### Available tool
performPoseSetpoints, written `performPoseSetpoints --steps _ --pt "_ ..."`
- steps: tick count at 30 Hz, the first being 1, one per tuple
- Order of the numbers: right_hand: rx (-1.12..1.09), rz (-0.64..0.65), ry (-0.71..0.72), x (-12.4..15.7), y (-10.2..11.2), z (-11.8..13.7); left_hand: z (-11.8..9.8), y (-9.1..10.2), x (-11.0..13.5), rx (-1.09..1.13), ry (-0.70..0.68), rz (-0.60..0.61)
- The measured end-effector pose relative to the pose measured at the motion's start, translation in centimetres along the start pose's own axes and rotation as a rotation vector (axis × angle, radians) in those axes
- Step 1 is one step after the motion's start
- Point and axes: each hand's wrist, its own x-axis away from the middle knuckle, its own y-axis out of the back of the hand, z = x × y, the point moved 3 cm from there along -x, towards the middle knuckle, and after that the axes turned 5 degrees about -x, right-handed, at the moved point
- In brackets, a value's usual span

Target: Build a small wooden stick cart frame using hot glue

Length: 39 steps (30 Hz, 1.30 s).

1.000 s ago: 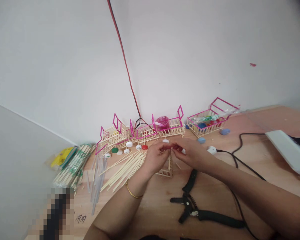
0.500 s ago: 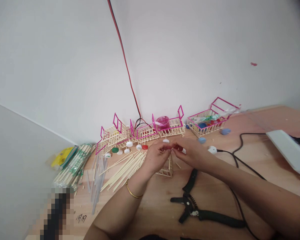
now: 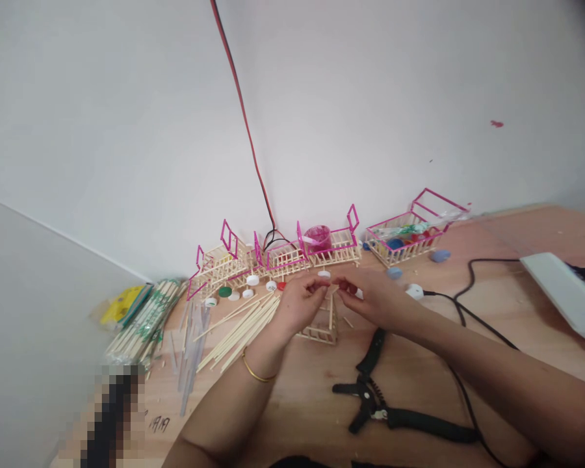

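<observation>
My left hand [image 3: 302, 302] and my right hand [image 3: 370, 299] meet fingertip to fingertip above the middle of the table. Both are closed in a pinch, and whatever lies between the fingers is too small to make out. Just under them stands a small stick frame [image 3: 318, 333] of pale wooden sticks, partly covered by my left hand. Loose sticks [image 3: 241, 331] lie in a fan to the left of that hand. A pair of black-handled cutters [image 3: 368, 396] rests with its jaws apart, nearer to me than my right hand.
Along the wall stand several stick baskets with pink rims [image 3: 402, 250], one bearing a pink-stained cup [image 3: 318, 238]. Bottle caps [image 3: 225, 292] lie before them. Bagged sticks [image 3: 143, 318] and clear strips [image 3: 191, 364] are left. A black cable [image 3: 490, 325] and a white device [image 3: 560, 296] sit right.
My fingertips have drawn slightly apart. My left hand has shifted a little to the left and lower, and more of the small stick frame shows beneath. The cutters have not moved.
</observation>
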Motion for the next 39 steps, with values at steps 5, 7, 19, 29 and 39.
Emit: performPoseSetpoints --steps 5,7,19,29,39 --pt "0.003 0.000 0.028 -0.03 0.00 0.17 0.08 0.01 -0.11 0.003 -0.011 0.053" --pt "0.005 -0.006 0.037 -0.02 0.01 0.22 0.27 -0.08 -0.13 -0.004 -0.019 0.074" --pt "-0.021 -0.005 0.027 -0.03 -0.13 0.26 0.50 -0.40 -0.06 -0.044 0.003 0.104" --pt "-0.010 0.019 0.013 -0.13 -0.11 0.36 0.43 -0.59 -0.04 -0.015 0.024 0.109" --pt "0.039 0.023 0.013 -0.22 -0.13 0.55 0.79 -0.85 -0.03 -0.021 0.058 0.114"
